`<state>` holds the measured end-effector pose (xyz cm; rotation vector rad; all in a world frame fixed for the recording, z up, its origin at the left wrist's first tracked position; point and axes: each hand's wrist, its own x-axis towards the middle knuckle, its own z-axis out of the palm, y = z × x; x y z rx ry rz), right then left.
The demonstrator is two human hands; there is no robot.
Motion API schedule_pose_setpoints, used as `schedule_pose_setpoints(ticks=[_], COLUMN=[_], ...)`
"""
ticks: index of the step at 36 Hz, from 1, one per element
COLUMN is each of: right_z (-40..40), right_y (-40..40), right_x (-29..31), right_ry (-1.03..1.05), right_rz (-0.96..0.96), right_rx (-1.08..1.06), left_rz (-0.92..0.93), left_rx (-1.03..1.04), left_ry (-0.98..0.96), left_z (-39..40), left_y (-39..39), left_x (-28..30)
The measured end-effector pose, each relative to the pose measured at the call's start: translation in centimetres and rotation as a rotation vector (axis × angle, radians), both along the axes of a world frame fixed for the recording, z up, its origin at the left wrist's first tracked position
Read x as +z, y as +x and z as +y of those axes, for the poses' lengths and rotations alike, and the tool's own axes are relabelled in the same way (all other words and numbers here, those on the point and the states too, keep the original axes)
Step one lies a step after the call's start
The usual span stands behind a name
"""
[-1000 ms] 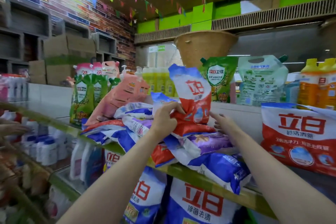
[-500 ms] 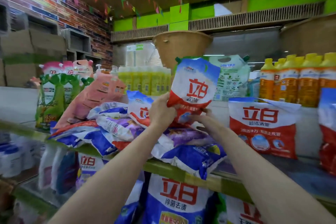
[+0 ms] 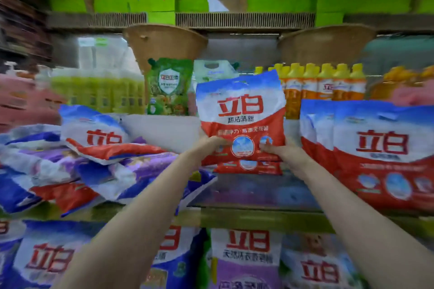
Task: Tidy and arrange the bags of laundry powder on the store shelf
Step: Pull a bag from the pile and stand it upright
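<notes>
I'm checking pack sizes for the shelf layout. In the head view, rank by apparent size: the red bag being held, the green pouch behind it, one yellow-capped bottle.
1. red bag, held upright by both hands
2. green pouch, though it stands farther back, so true size is unsure
3. yellow-capped bottle, narrowest

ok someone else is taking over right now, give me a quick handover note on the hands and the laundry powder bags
Left hand and right hand each grip a lower corner of one red and white bag, held upright over the bare gap on the shelf.
Done: red and white bags standing upright to the right of the gap.
Left: set the held bag down in the gap; the heap of bags lying flat on the left is unsorted.
</notes>
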<state>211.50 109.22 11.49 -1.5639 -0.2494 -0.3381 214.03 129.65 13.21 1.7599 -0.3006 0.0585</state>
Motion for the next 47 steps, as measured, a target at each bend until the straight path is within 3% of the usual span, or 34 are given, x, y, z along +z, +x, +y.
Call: schedule_pose_setpoints(ticks=[2,9,11,14,18,22,26,29,31,34,40,42,45,47], right_z=[-1.1,-2.4,-2.6,-2.6,-2.7,-2.7,-2.2,-1.3,-0.2,2.9,12.7,16.0,20.0,21.8], right_y=[-0.2,1.7,2.8,3.6,4.0,4.0,4.1,3.3,3.1,3.4,5.7,5.8,6.3,6.4], right_x=[-1.2,-2.1,-2.8,-4.0,-4.0,-4.4,-4.7,-4.2,-3.9,-3.3,-1.3,-0.6,0.3,0.8], right_ry=[-0.070,-0.057,-0.159,-0.309,-0.444,-0.650,-0.721,-0.799,-0.884,-0.938,-1.155,-1.193,-1.093,-1.107], right_rz=[-0.024,-0.011,0.070,0.187,0.197,0.241,0.269,0.136,-0.039,-0.227,-0.296,-0.304,-0.485,-0.296], right_rx=[-0.074,-0.208,-0.228,-0.276,-0.291,-0.449,-0.642,-0.809,-0.886,-0.815,-0.493,-0.402,-0.315,-0.209], left_rz=[0.067,-0.172,-0.172,-0.197,-0.216,-0.216,-0.355,-0.424,-0.456,-0.534,-0.572,-0.513,-0.366,-0.227], left_rx=[-0.050,0.205,0.244,0.310,0.353,0.384,0.453,0.403,0.406,0.494,0.744,0.855,1.022,1.068], left_ry=[0.186,0.262,0.374,0.698,0.787,0.887,1.280,1.451,1.446,1.382,1.361,1.364,1.232,1.128], left_z=[-0.9,-4.0,-4.2,-4.7,-5.4,-5.7,-5.0,-3.4,-2.1,0.3,8.1,11.8,17.2,19.8], left_y=[-0.1,2.7,3.8,5.1,5.7,5.1,3.7,3.0,2.2,0.8,-2.2,-3.3,-5.1,-6.1], left_x=[-1.3,-2.4,-3.6,-6.3,-6.5,-6.4,-5.7,-4.4,-3.4,-2.0,0.4,0.7,0.5,0.4])
